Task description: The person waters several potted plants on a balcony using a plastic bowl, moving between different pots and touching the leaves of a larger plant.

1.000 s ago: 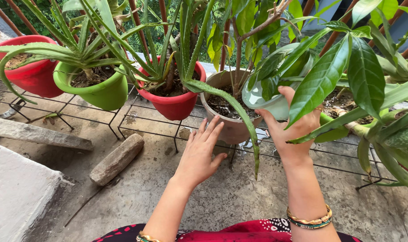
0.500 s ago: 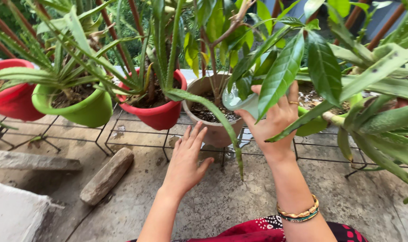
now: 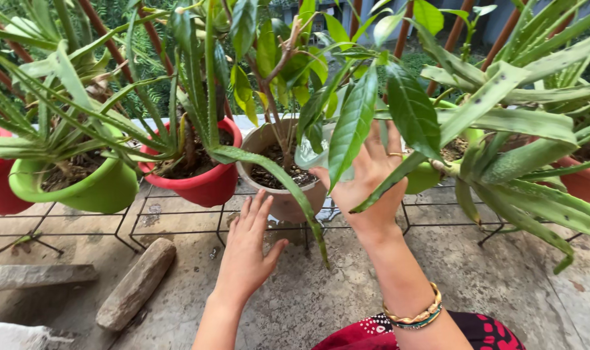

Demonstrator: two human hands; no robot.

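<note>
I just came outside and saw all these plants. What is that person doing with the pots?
A person is tipping a pale cup with the right hand over the soil of a beige pot that holds a leafy plant. The left hand is flat and open, low in front of that pot. The pot sits on a wire rack beside a red pot and a green pot. The concrete under the beige pot looks wet.

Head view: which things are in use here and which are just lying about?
In use:
right hand, grip on pale cup
beige pot
left hand, open beside that pot

Lying about:
red pot
green pot
stone roller
wire rack
</note>
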